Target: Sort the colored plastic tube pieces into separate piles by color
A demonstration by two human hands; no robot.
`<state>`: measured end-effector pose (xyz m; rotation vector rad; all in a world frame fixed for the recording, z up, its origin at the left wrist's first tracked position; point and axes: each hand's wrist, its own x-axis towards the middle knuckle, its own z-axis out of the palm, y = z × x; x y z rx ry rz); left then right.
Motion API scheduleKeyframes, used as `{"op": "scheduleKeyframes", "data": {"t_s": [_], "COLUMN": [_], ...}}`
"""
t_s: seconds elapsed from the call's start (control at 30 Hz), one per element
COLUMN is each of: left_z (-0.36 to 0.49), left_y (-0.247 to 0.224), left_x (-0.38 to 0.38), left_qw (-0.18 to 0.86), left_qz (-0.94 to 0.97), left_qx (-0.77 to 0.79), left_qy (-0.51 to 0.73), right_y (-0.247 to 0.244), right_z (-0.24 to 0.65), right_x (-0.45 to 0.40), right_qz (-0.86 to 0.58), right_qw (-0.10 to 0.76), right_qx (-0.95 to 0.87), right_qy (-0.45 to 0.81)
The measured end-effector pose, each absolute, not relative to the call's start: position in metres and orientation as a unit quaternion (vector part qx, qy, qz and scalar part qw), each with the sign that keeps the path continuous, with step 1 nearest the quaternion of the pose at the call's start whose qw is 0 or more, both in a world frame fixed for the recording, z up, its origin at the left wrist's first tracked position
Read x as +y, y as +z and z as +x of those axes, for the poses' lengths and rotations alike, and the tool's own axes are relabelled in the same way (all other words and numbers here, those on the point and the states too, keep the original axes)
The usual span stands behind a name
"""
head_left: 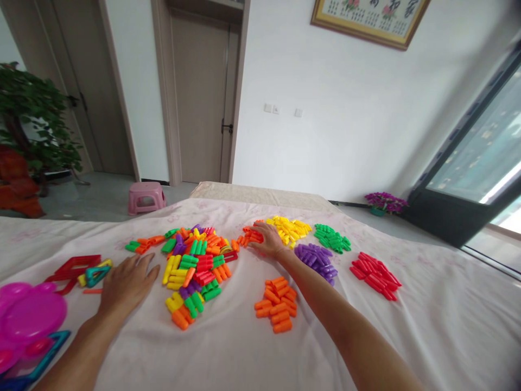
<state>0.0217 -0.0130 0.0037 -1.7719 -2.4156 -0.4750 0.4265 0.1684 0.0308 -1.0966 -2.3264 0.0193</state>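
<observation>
My left hand (129, 279) rests palm down with spread fingers, left of a mixed pile of coloured plastic pieces (199, 263); it holds nothing. My right hand (266, 239) reaches over a small group of orange pieces (249, 237), its fingers apart. Beside that hand lie yellow pieces (288, 229) and purple pieces (315, 262). Green pieces (331, 238) and red pieces (375, 275) form separate heaps to the right. Nearer to me is a heap of orange pieces (277, 304).
A pink plastic toy (32, 312) and red frame shapes (77, 266) lie at the left on the cloth-covered surface (220, 353). Beyond it stand a pink stool (146, 197), a leafy plant (36, 119) and purple flowers (385, 201).
</observation>
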Motion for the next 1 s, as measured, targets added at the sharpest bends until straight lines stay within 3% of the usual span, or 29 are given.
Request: {"op": "scheduleKeyframes", "data": {"t_s": [0.17,0.37,0.47,0.6,0.7,0.83,1.0], "left_z": [0.021,0.019,0.021,0.023,0.024,0.025,0.025], "left_y": [0.001,-0.001,0.001,0.004,0.005,0.006,0.007], "left_x": [-0.012,-0.011,-0.013,-0.015,-0.015,-0.015,-0.015], "left_qw": [0.095,0.104,0.108,0.112,0.111,0.108,0.099], "left_qz": [-0.585,-0.585,-0.588,-0.588,-0.589,-0.587,-0.586], "left_qx": [-0.795,-0.794,-0.792,-0.792,-0.791,-0.794,-0.796], "left_qy": [-0.13,-0.126,-0.122,-0.12,-0.118,-0.116,-0.119], "right_y": [0.035,0.041,0.041,0.044,0.052,0.061,0.056], "right_z": [0.449,0.468,0.472,0.476,0.471,0.445,0.409], "right_x": [0.159,0.176,0.188,0.195,0.187,0.161,0.146], "right_qz": [-0.546,-0.613,-0.599,-0.633,-0.653,-0.516,-0.339], "right_qw": [0.285,0.093,0.052,0.055,0.113,0.178,0.129], "right_qx": [-0.787,-0.78,-0.795,-0.769,-0.746,-0.834,-0.929], "right_qy": [-0.027,-0.089,-0.082,-0.068,-0.069,-0.081,-0.076]}}
